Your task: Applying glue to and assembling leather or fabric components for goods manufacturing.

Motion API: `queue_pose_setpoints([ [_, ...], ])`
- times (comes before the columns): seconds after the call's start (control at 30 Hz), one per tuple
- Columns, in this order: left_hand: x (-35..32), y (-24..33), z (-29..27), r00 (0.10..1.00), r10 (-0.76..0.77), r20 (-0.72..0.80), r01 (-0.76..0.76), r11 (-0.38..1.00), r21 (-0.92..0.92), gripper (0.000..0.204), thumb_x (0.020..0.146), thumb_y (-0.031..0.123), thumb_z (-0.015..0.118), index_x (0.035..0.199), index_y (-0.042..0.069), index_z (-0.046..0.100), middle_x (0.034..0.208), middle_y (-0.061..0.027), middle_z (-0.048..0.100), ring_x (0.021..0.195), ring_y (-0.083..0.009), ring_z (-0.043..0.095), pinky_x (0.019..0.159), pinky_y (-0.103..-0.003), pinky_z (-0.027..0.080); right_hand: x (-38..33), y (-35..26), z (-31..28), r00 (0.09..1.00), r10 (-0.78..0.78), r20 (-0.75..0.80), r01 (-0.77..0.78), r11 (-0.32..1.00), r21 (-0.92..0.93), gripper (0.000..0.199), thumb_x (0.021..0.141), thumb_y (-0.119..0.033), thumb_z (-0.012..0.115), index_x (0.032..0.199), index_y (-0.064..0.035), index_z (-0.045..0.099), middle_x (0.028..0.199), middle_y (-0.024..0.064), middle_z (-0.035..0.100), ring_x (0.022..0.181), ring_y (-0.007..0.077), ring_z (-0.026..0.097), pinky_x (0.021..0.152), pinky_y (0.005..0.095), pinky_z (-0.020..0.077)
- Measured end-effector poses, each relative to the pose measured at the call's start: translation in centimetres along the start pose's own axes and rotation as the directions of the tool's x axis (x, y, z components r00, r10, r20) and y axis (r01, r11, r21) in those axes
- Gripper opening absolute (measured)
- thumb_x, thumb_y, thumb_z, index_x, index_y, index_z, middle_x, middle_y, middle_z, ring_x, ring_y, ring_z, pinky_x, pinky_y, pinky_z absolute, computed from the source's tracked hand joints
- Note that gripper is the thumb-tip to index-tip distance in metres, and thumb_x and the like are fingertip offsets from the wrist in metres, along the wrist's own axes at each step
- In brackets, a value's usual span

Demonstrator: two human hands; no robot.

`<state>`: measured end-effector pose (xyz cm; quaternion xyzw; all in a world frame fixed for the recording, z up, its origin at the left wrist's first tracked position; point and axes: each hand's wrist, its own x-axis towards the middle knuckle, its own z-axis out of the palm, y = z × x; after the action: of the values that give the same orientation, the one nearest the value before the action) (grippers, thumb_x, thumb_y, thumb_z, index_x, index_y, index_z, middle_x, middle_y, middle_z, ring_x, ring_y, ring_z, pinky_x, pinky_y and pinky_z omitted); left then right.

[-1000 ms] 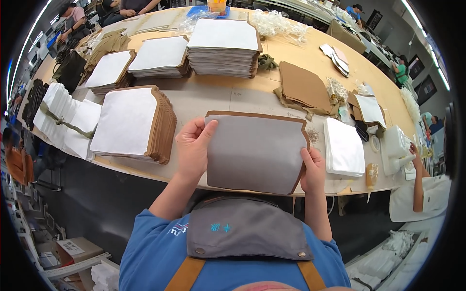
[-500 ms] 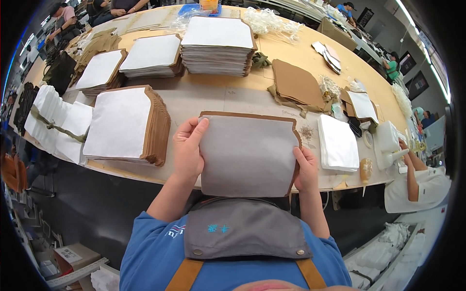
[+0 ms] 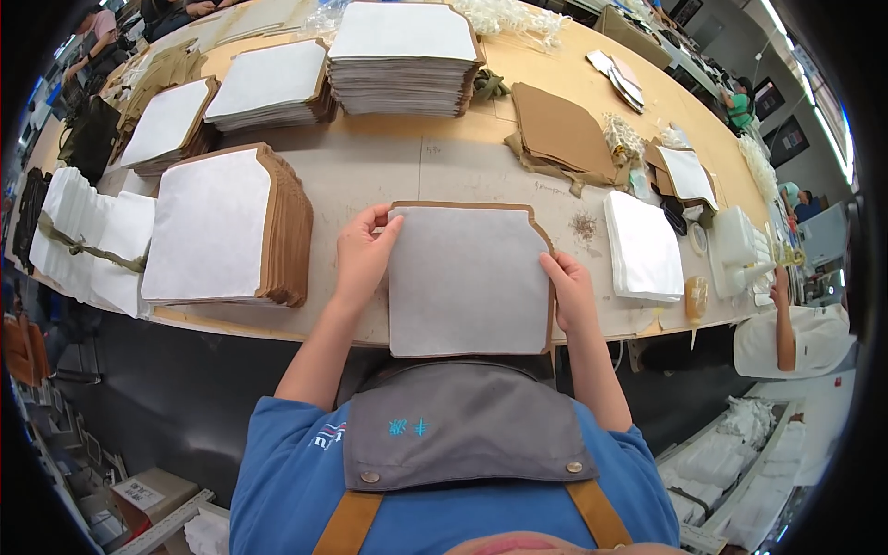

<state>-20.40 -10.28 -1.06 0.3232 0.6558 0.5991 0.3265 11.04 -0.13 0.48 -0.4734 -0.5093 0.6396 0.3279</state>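
Between my two hands is a brown panel faced with a pale grey sheet [image 3: 467, 282], its brown edge showing along the top and right side. My left hand [image 3: 363, 254] pinches its upper left corner, thumb on the face and fingers behind. On the right edge, my right hand [image 3: 571, 287] grips it the same way, below the notched corner. The panel spans the near edge of the table, its lower edge close to my grey apron [image 3: 462, 430]. A tall stack of similar brown panels topped with white [image 3: 208, 227] stands left of my left hand.
More white-topped stacks [image 3: 402, 32] stand farther back. To the right lie a pile of white sheets [image 3: 643, 245], bare brown panels [image 3: 564, 129] and an amber squeeze bottle [image 3: 696, 301]. Tied white material [image 3: 88, 236] is at far left. A co-worker's arm [image 3: 784, 324] shows at right.
The panel and both hands have shifted slightly, and the panel looks smaller and flatter. Both hands keep their hold. The whole view has tilted, so the table's things sit higher and farther left.
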Motion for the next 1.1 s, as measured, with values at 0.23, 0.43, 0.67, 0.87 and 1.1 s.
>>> queue_pose_setpoints([
  [0.23, -2.3, -1.5, -0.3, 0.866, 0.409, 0.288, -0.448, 0.379, 0.810, 0.070, 0.095, 0.023, 0.069, 0.157, 0.012, 0.039, 0.159, -0.0123, 0.043, 0.145, -0.0336, 0.042, 0.117, -0.055, 0.033, 2.8, -1.4, 3.7, 0.775, -0.626, 0.082, 0.456, 0.466, -0.758, 0.034, 0.092, -0.019, 0.074, 0.123, -0.0067, 0.069, 0.136, 0.0127, 0.061, 0.115, 0.0295, 0.063, 0.099, 0.0405, 0.0480],
  [0.43, -2.6, -2.7, 0.1, 0.849, 0.319, 0.422, -0.515, 0.321, 0.795, 0.067, 0.099, 0.032, 0.061, 0.158, 0.011, 0.038, 0.165, -0.0053, 0.036, 0.154, -0.0270, 0.030, 0.126, -0.056, 0.017, 7.5, -2.2, 10.2, 0.651, -0.628, 0.426, 0.654, 0.181, -0.734, 0.028, 0.089, -0.008, 0.073, 0.117, -0.0083, 0.072, 0.121, 0.0124, 0.068, 0.111, 0.0341, 0.063, 0.096, 0.0426, 0.0511],
  [0.67, -2.8, -2.7, 0.4, 0.875, 0.242, 0.420, -0.480, 0.313, 0.819, 0.068, 0.098, 0.035, 0.062, 0.157, 0.008, 0.040, 0.164, -0.0059, 0.038, 0.153, -0.0284, 0.030, 0.125, -0.057, 0.017, 9.6, 0.6, 14.8, 0.643, -0.524, 0.559, 0.763, 0.369, -0.531, 0.024, 0.088, 0.000, 0.065, 0.107, -0.0072, 0.076, 0.103, 0.0125, 0.069, 0.098, 0.0325, 0.066, 0.086, 0.0407, 0.0542],
  [0.87, -3.2, -2.7, 0.8, 0.888, 0.236, 0.394, -0.455, 0.331, 0.827, 0.078, 0.095, 0.045, 0.065, 0.158, 0.009, 0.038, 0.164, -0.0049, 0.037, 0.153, -0.0280, 0.031, 0.125, -0.058, 0.009, 8.5, 1.9, 14.6, 0.561, -0.527, 0.639, 0.790, 0.112, -0.602, 0.034, 0.084, -0.005, 0.065, 0.117, -0.0060, 0.073, 0.111, 0.0099, 0.067, 0.100, 0.0280, 0.065, 0.085, 0.0391, 0.0544],
  [1.1, -3.3, -2.9, 0.9, 0.902, 0.217, 0.373, -0.429, 0.351, 0.832, 0.087, 0.091, 0.054, 0.066, 0.160, 0.009, 0.036, 0.166, -0.0039, 0.036, 0.153, -0.0259, 0.031, 0.124, -0.059, 0.000, 7.5, 1.5, 14.7, 0.493, -0.517, 0.700, 0.761, -0.133, -0.635, 0.043, 0.086, -0.015, 0.061, 0.128, -0.0079, 0.066, 0.122, 0.0025, 0.062, 0.113, 0.0193, 0.059, 0.097, 0.0390, 0.0477],
])
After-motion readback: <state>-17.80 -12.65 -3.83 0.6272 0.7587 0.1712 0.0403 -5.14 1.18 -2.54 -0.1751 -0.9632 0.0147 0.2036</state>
